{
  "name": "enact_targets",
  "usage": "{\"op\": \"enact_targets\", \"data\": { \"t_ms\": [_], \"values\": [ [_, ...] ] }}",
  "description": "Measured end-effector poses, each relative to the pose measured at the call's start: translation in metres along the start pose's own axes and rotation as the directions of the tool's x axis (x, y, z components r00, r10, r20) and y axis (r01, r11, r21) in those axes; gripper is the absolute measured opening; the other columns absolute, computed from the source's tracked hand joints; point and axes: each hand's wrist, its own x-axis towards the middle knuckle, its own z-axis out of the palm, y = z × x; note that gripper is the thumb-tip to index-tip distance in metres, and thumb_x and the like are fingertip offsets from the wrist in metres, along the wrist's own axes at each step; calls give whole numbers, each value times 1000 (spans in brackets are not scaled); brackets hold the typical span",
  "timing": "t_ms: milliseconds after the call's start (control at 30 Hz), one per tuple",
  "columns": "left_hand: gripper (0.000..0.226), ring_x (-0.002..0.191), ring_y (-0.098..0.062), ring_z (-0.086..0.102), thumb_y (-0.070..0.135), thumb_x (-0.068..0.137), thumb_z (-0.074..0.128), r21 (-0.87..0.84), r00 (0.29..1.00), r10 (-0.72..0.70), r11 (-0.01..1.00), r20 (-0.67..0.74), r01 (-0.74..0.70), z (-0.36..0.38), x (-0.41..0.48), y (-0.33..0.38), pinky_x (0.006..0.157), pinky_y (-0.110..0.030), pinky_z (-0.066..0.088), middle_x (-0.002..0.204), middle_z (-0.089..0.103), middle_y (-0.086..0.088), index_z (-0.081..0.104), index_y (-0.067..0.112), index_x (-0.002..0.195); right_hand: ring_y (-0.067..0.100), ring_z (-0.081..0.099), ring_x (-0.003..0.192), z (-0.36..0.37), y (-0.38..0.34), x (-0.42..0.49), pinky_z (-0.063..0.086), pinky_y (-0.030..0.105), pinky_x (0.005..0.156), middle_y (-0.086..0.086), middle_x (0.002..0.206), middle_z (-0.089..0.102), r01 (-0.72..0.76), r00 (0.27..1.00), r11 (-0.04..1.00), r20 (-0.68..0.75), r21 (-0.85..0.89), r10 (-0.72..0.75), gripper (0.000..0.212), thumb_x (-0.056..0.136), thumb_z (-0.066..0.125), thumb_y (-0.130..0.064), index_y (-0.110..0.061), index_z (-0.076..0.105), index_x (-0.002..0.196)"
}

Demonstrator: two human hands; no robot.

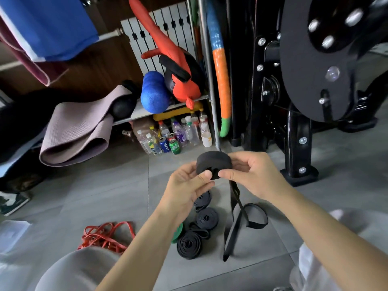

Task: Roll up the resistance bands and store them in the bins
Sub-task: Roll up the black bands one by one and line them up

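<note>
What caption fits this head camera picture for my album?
Left hand and right hand hold a half-rolled black band above finished black rolls and a tangled red band on the floor.

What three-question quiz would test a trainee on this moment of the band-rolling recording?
1. True or false: the red bands are already neatly rolled.
2. The black band, pinched between the fingers of the left hand and the right hand, is: A) fully unrolled, B) partly rolled with a tail hanging loose, C) tied in a knot.
3. Fill in: the half-hidden roll near the red bands is coloured ____.

Key: 1 false, they lie in a tangle; 2 B; 3 green.
</note>
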Motion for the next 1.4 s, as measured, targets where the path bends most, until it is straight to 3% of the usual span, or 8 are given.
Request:
{"op": "enact_targets", "data": {
  "t_ms": [133,233,333,533,733,867,1133,1400],
  "values": [
    [44,101,-7,59,13,77,75,734,984,151,657,91,-169,-7,5,9,86,-24,52,106,63,12,57,27,113,2,66,85,-1,5,-3,53,25,82,-9,90,74,-39,998,948,30,-315,51,21,77,75,-20,-27,72,96],
    [44,94,-2,53,29,76,73,896,932,147,262,331,-359,-1,3,22,77,-13,43,104,60,16,55,38,116,0,63,87,3,7,-4,48,18,78,-10,90,73,17,997,879,75,-477,22,22,77,74,-24,-26,73,99],
    [30,91,-12,56,28,80,68,928,929,128,90,348,-361,6,4,27,74,-25,44,99,65,11,61,31,109,-4,62,87,5,8,-6,46,9,76,-12,88,73,18,997,901,70,-432,14,24,74,77,-23,-26,73,97],
    [22,84,-2,57,18,78,72,902,942,246,310,229,-300,-2,-2,33,76,-12,43,84,63,19,67,31,95,-17,59,87,1,7,-4,40,-1,74,-30,79,65,0,997,923,72,-384,30,31,67,82,-30,-44,65,88],
    [34,87,-8,69,-4,76,71,568,957,262,771,126,-286,-15,-4,49,80,-21,54,85,73,12,67,27,89,-6,62,85,-1,4,-1,43,6,84,-16,89,69,1,998,984,58,-179,9,37,64,81,-34,-43,64,95],
    [34,81,-8,69,-5,77,69,483,959,244,829,142,-282,-12,-4,46,66,-19,52,84,74,7,68,27,91,0,67,89,1,-2,1,47,10,83,-18,92,72,22,998,1000,61,21,-23,40,59,79,-30,-36,66,96],
    [33,84,-11,69,-4,79,68,490,960,255,826,118,-279,-11,-3,47,69,-22,55,86,74,6,67,25,93,-2,65,87,-1,-4,2,48,16,85,-18,88,72,65,998,979,-12,-195,-69,31,73,79,-19,-41,67,92],
    [26,87,-18,70,5,81,61,69,996,61,995,60,-65,4,-4,20,69,-22,55,96,73,-2,60,13,106,0,69,88,-3,-2,2,51,11,79,-19,87,73,27,1000,1000,2,3,-27,34,75,75,-5,-33,67,92]
  ]
}}
